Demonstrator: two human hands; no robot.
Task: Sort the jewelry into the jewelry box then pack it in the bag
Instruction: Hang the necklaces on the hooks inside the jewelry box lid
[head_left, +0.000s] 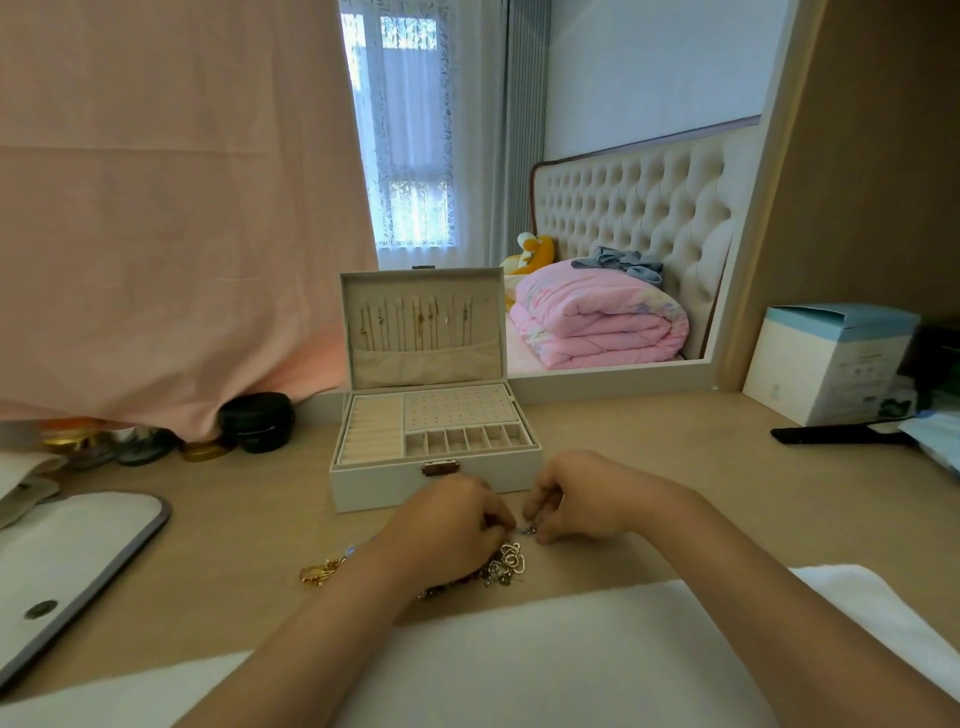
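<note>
carton (826, 364), far right on the desk (675, 467): white with a blue top; its print is too small to read. no other writing is legible.

left hand (452, 525): knuckles up, just in front of the box (384, 488), fingers curled together, tips pinching one end of a small silver piece (527, 530). the hand lies over part of the jewelry pile (506, 564).

right hand (576, 499): close beside the left, fingers curled, thumb and fingertips pinching the other end of the same silver piece, which sits low over the desk between the two hands.

jewelry pile: tangled silver and dark pieces on the desk, below the left hand and near the front edge. a gold piece (319, 571) lies to its left, beside the left forearm.

box: white, open, clasp facing the person. the upright lid (421, 364) holds several thin chains (421, 322) hanging side by side above a pocket. the tray shows ring rolls on the left, a dotted panel at back right and a row of small cells at front right.

bag (67, 561): white with grey trim and a dark snap, flat at the left edge of the desk, well apart from the box.
</note>
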